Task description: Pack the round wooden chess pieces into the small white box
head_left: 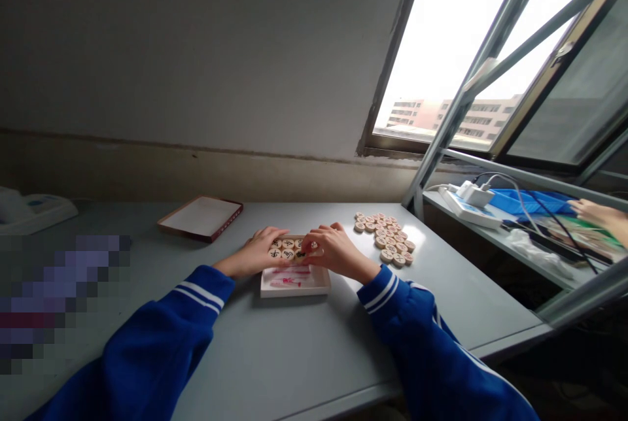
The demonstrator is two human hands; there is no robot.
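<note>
A shallow white box (pixel 295 291) lies on the grey table, with Chinese chess pieces (pixel 287 254) set in rows across its far half. Red marks show on the white bottom in its near half. My left hand (pixel 252 253) rests along the box's left side, fingers stretched out toward the far left corner. Over the right end of the rows, my right hand (pixel 336 250) has its fingers closed on a Chinese chess piece, partly hidden by the fingers. More round wooden pieces (pixel 387 238) with red characters lie loose to the right of the box.
An upturned box lid (pixel 201 218) lies at the back left. A metal frame post (pixel 432 159) rises by the table's right edge. Beyond it, a shelf carries a power strip (pixel 468 206), cables, a blue tray (pixel 527 200) and another person's hand (pixel 601 215).
</note>
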